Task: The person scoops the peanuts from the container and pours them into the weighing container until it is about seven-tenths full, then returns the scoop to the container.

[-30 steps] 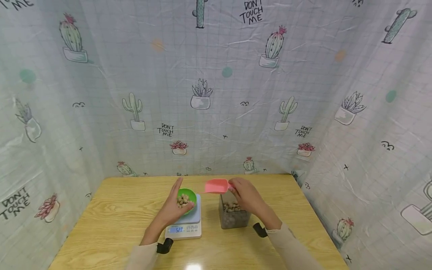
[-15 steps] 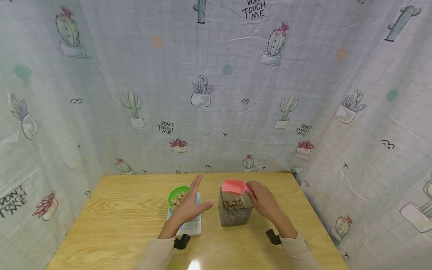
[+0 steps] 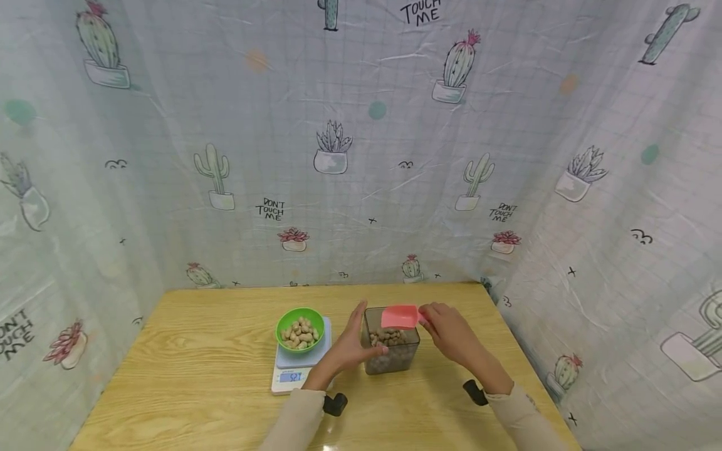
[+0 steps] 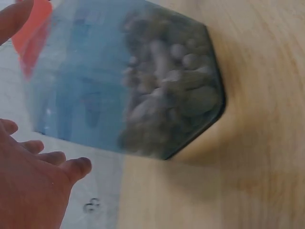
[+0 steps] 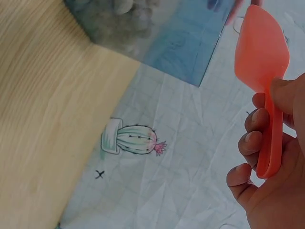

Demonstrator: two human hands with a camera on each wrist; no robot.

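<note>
My right hand grips a pink scoop by its handle, level above a clear container. In the right wrist view the scoop's bowl looks bare, and the fingers wrap its handle. Inside the container lie what look like unshelled peanuts, filling its lower part. My left hand is beside the container's left side, thumb and fingers spread; the left wrist view shows the fingers apart from its wall. A green bowl of similar peanuts sits on a white kitchen scale.
The wooden table carries the scale at left and the container right of it. A curtain printed with cacti hangs behind the table and along both sides.
My left hand has moved right, away from the green bowl to the container's left side. My right hand has drawn the scoop rightward, from left of the container to over it.
</note>
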